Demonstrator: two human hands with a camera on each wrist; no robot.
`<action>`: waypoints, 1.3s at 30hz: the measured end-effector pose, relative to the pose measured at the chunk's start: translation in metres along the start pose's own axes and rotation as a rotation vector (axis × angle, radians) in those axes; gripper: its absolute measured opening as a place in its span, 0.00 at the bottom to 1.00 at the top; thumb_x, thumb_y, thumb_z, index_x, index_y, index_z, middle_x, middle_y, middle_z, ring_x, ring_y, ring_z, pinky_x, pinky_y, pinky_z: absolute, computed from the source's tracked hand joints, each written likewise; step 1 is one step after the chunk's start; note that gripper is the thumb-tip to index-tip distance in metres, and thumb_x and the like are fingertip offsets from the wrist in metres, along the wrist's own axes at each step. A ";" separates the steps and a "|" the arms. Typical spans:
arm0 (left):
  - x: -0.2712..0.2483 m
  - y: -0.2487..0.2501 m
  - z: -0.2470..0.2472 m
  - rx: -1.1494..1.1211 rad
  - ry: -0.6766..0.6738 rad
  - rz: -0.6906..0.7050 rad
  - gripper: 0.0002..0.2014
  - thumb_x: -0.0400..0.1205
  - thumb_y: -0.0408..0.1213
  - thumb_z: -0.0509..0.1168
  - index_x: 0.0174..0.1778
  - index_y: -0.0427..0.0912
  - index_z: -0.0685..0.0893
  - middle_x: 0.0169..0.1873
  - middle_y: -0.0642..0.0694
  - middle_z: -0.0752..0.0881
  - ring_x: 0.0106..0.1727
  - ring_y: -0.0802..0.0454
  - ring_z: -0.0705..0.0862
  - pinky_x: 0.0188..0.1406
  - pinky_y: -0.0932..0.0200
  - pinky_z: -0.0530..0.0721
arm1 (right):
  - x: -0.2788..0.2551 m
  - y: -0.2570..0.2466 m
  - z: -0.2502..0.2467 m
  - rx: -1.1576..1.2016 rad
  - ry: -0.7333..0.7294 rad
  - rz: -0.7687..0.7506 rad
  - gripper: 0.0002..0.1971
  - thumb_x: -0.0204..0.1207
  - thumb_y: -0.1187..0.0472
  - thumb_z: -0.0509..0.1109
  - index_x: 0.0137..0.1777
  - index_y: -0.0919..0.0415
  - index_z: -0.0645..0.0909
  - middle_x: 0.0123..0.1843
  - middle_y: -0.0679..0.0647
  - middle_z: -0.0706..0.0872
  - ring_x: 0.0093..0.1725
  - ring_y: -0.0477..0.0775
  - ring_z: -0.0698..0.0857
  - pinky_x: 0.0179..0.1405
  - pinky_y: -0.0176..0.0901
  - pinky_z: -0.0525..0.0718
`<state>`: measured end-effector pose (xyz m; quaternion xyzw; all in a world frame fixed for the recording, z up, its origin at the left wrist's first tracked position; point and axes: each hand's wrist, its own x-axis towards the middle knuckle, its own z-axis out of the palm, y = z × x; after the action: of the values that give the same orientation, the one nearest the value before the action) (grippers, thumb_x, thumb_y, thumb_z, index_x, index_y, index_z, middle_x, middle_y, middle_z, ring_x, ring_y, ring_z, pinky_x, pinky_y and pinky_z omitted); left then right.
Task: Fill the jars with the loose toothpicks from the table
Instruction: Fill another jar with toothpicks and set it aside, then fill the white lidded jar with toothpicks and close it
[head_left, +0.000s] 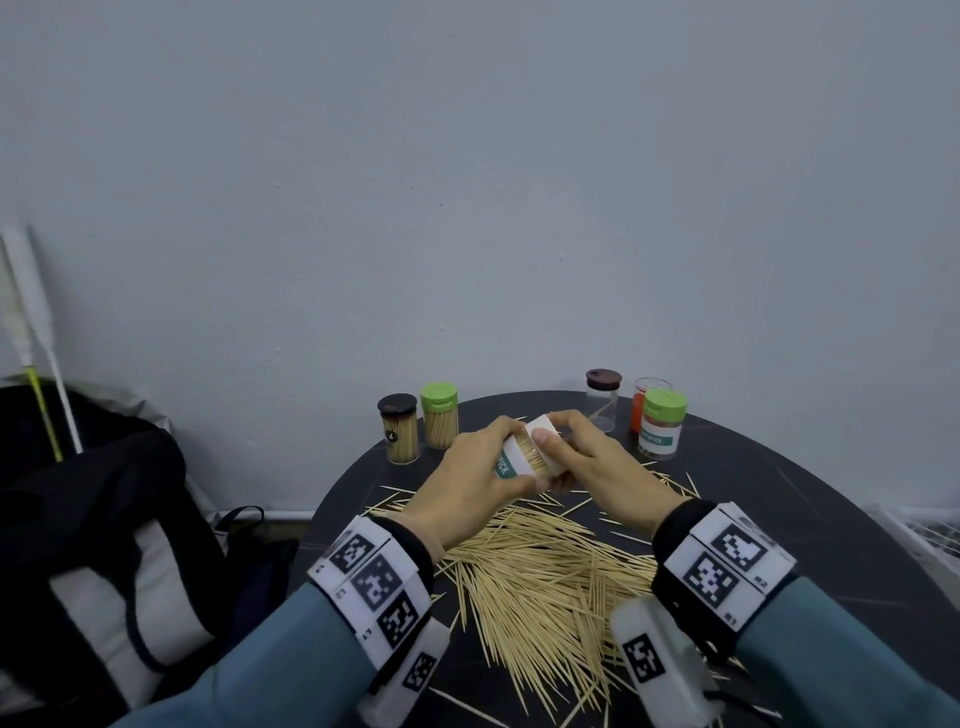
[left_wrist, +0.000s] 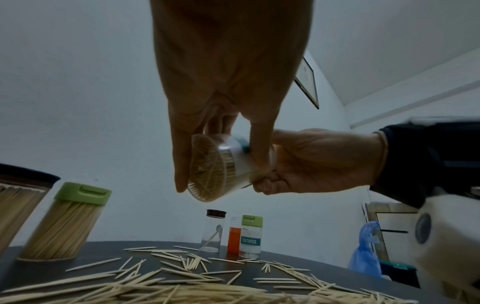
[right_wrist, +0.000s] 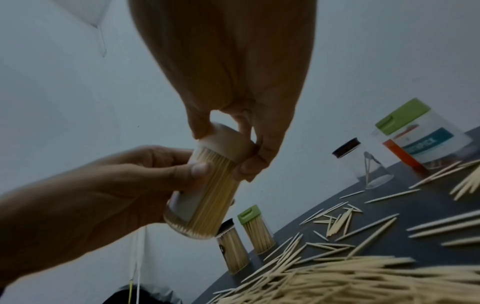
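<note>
Your left hand (head_left: 470, 480) wrapped round a full jar (head_left: 524, 457) held tilted above the table (head_left: 779, 499), your right hand (head_left: 587, 462) pinching its white cap (right_wrist: 226, 142), loose toothpicks (head_left: 545, 582) heaped at 6 o'clock, capped jars at 11 and 1.

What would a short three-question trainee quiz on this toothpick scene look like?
1. True or false: the left hand grips the full jar by its body.
2. What does the right hand hold? A) a green lid B) the white cap C) loose toothpicks
3. Fill in: the jar with the brown lid on the right is nearly ____.

Key: 1 true; 2 B; 3 empty.
</note>
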<state>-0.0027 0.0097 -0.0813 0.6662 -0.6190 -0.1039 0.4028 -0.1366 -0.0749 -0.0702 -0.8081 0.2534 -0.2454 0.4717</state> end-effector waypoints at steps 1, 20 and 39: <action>0.000 0.000 0.000 0.005 -0.003 0.000 0.24 0.76 0.40 0.73 0.66 0.43 0.75 0.53 0.48 0.83 0.50 0.56 0.82 0.41 0.72 0.78 | 0.000 0.000 0.000 0.002 0.003 0.002 0.14 0.83 0.53 0.58 0.65 0.58 0.70 0.53 0.61 0.84 0.46 0.55 0.83 0.51 0.50 0.84; 0.011 -0.075 -0.073 0.003 0.244 -0.334 0.29 0.70 0.31 0.77 0.64 0.37 0.72 0.57 0.45 0.80 0.59 0.50 0.77 0.54 0.61 0.72 | 0.003 0.022 -0.015 -0.845 -0.442 0.251 0.21 0.82 0.53 0.63 0.73 0.55 0.71 0.72 0.52 0.76 0.69 0.51 0.76 0.70 0.45 0.74; 0.016 -0.147 -0.082 -0.040 0.272 -0.685 0.29 0.72 0.29 0.76 0.64 0.31 0.69 0.62 0.33 0.78 0.64 0.37 0.78 0.63 0.42 0.79 | -0.001 0.027 -0.017 -0.958 -0.523 0.346 0.25 0.82 0.53 0.62 0.78 0.56 0.64 0.75 0.53 0.72 0.73 0.52 0.72 0.71 0.42 0.71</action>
<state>0.1624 0.0151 -0.1195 0.8345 -0.2986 -0.1553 0.4363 -0.1528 -0.0967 -0.0864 -0.9123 0.3396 0.1859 0.1331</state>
